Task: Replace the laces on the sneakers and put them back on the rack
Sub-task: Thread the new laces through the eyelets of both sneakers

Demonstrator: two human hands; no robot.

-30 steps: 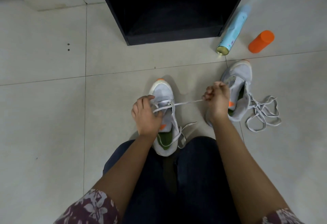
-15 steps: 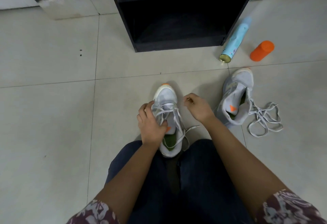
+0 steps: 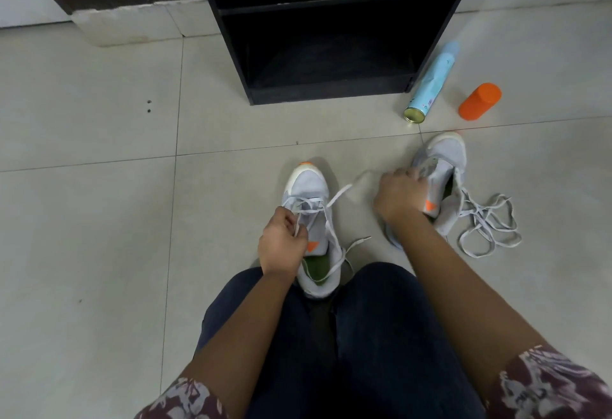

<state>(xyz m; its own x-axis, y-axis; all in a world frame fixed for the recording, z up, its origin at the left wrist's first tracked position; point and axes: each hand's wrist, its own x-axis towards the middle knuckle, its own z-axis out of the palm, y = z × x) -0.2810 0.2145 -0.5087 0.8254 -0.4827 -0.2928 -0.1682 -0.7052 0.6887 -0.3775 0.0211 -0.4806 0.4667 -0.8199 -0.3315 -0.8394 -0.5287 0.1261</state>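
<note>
The left hand (image 3: 281, 244) is clenched on the lace (image 3: 337, 195), pinching one end over the tongue of the sneaker (image 3: 309, 186). This sneaker stands on the floor (image 3: 99, 219) between the person's knees, toe pointing away. The right hand (image 3: 399, 196) is curled into a fist off to the right, grasping the other strand of the same lace, which runs up from the eyelets to its knuckles; the last stretch is blurred. This hand lies in front of the second sneaker (image 3: 445, 157), which leans on its side. A loose lace (image 3: 486, 224) lies tangled just right of that shoe. Beyond both shoes stands the black rack (image 3: 238, 64), its bottom shelf holding no shoes. A blue can (image 3: 430, 84) lies beside the rack's right foot, with an orange bottle (image 3: 480, 100) near it.
</note>
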